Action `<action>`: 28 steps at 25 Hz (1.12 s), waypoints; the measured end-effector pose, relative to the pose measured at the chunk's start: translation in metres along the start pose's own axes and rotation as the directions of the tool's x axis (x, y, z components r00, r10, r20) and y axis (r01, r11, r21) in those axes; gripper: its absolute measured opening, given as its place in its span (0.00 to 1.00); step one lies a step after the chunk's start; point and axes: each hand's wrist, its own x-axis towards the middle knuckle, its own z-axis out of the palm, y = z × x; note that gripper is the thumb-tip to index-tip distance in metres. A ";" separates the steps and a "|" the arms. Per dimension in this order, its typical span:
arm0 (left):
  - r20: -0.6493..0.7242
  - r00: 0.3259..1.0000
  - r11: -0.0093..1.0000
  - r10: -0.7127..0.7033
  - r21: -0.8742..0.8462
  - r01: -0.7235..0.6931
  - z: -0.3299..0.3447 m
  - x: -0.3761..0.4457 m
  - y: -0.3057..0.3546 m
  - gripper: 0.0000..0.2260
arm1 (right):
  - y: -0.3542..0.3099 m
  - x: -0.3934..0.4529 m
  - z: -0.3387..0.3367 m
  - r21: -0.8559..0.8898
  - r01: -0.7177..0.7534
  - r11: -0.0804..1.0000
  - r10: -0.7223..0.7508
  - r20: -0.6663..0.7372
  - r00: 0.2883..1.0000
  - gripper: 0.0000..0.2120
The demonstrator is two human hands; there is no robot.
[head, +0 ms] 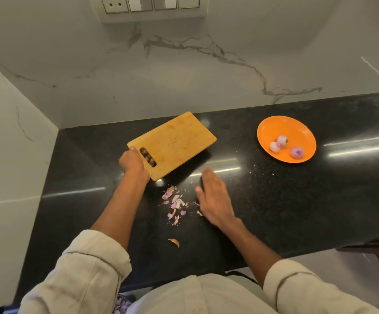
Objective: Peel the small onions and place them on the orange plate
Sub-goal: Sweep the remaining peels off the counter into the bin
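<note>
- While the left hand point(132, 163) grips the wooden cutting board point(175, 143) through its handle slot, tilting it off the glossy black counter point(274, 200), the right hand point(214, 198) hovers, fingers straight.
- Papery purple peels point(175, 203) lie between the hands.
- Three round peeled onions point(286, 146) sit on the smooth orange plate point(281, 125).

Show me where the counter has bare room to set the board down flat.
Bare counter lies between the cutting board and the orange plate, and right of the right hand below the plate. It is crowded in front of the board: onion peels are scattered between both arms, where the left hand grips the board's handle.
</note>
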 end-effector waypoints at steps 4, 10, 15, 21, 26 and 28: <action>0.016 1.000 1.000 -0.003 -0.004 0.003 -0.010 0.004 0.003 0.10 | -0.021 0.007 0.023 -0.139 0.036 0.990 -0.030 0.045 0.999 0.34; -0.003 1.000 1.000 -0.001 0.016 0.001 -0.017 0.021 0.023 0.10 | -0.051 0.001 0.032 0.079 0.317 0.945 -0.321 0.049 0.946 0.27; 0.083 0.997 0.998 -0.006 0.061 0.001 0.009 0.006 -0.003 0.12 | 0.014 -0.027 0.007 0.064 -0.084 0.994 0.098 -0.250 0.963 0.27; 0.176 0.983 0.985 -0.046 0.174 0.015 0.046 -0.017 -0.063 0.13 | -0.008 -0.071 0.023 0.062 0.029 0.998 -0.029 0.000 1.000 0.28; 0.205 0.978 0.960 0.028 0.266 -0.084 0.063 -0.029 -0.073 0.12 | 0.045 -0.087 -0.008 0.212 -0.223 0.951 0.277 -0.268 0.923 0.24; 0.245 0.967 0.920 0.076 0.357 -0.162 0.067 -0.027 -0.077 0.12 | 0.063 -0.085 -0.019 0.185 -0.317 0.930 0.358 -0.276 0.892 0.25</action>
